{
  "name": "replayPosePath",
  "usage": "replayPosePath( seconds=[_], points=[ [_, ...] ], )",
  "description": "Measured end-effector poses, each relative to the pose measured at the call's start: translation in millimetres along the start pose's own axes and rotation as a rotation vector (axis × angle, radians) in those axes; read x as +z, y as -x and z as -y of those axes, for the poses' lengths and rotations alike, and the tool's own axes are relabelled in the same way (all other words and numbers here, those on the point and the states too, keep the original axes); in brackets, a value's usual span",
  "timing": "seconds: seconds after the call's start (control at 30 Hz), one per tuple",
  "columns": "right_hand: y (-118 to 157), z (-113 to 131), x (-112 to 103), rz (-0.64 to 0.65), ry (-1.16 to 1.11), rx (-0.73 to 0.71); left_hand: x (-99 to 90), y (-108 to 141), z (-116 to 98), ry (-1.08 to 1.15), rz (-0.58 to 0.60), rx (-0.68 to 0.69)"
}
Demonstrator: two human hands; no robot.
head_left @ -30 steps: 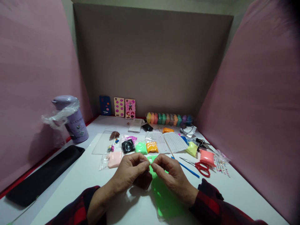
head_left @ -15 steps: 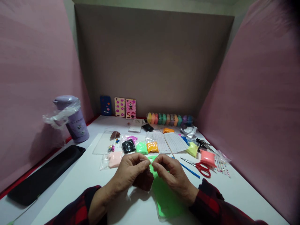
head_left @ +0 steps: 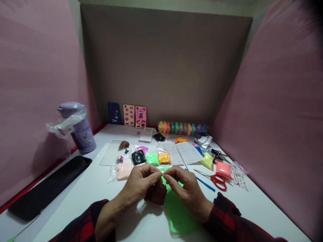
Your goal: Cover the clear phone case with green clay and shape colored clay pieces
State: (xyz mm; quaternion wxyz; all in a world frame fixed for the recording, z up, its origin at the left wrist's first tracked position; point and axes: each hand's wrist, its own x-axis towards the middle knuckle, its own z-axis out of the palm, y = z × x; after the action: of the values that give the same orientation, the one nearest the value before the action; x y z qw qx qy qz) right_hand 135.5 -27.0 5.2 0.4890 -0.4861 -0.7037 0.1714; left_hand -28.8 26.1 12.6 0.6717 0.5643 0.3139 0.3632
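My left hand [head_left: 141,179] is closed, thumb and forefinger pinched, with a packet of brown clay [head_left: 155,195] hanging beneath its fingers. My right hand [head_left: 188,188] is closed in a pinch too, its fingertips almost meeting the left ones. Whatever lies between the right fingertips is too small to make out. Under and beside the right hand lies a phone case covered in bright green clay [head_left: 178,211], partly hidden by that hand. Just beyond the hands are bags of pale pink clay [head_left: 124,171], black clay [head_left: 138,157], green clay [head_left: 152,158] and orange clay [head_left: 164,158].
Red-handled scissors [head_left: 218,181], a blue stick tool [head_left: 202,181] and a coral clay packet [head_left: 223,170] lie to the right. A purple tumbler [head_left: 83,132] and a black case [head_left: 50,188] are at left. Decorated phone cases [head_left: 129,115] lean on the back wall.
The brown clay packet has swung slightly to the right beneath the left hand. Both hands stay in nearly the same place, fingertips still pinched together.
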Motion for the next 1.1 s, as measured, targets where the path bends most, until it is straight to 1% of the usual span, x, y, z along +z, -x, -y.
replayPosePath(
  seconds=[0.2, 0.37, 0.5, 0.8, 1.1],
  points=[
    [-1.6, 0.0, -0.8, 0.001, -0.012, 0.03, 3.1, 1.9, -1.9, -0.007, -0.06, 0.022],
    [0.2, 0.2, -1.3, -0.012, -0.012, 0.023, 1.0, 0.7, -2.0, 0.044, 0.0, 0.047],
    [0.7, 0.2, -0.9, -0.009, -0.017, 0.03, -1.4, -0.9, -1.5, 0.041, 0.032, 0.033],
    [0.9, 1.6, -1.9, 0.015, -0.055, 0.047, -1.2, 1.6, -1.3, -0.011, 0.051, 0.033],
    [-1.5, 3.4, -3.8, 0.033, -0.072, 0.024, -2.2, 1.2, 2.6, 0.011, 0.048, 0.037]
  ],
)
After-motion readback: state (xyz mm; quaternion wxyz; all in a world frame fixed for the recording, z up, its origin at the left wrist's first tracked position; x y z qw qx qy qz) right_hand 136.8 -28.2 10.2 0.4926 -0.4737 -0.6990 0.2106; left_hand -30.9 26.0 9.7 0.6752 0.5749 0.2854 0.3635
